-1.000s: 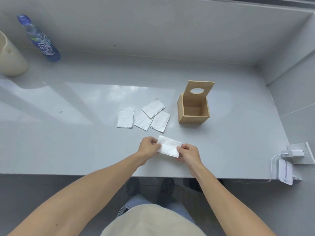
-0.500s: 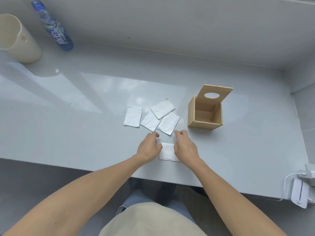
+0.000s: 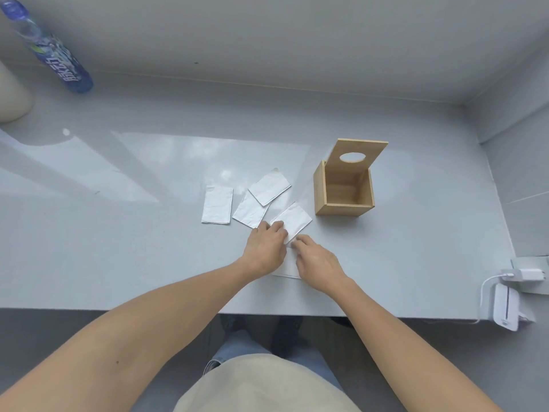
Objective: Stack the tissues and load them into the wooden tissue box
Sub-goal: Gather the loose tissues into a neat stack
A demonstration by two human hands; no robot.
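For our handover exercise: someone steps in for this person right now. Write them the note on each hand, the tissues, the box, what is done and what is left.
Left hand: fingers on the near corner of the tissue closest to the box, not lifted.
Right hand: fingers at that same corner, palm over the tissue laid nearest the table edge.
Three more tissues lie flat: one apart at left, two overlapping in the middle.
Wooden tissue box: lid up, inside empty.
Done: one tissue laid as the base.
Left: stack the other four, load the box.

blue bottle (image 3: pixel 50 52), cream cup (image 3: pixel 12 99), white charger (image 3: pixel 525 275)
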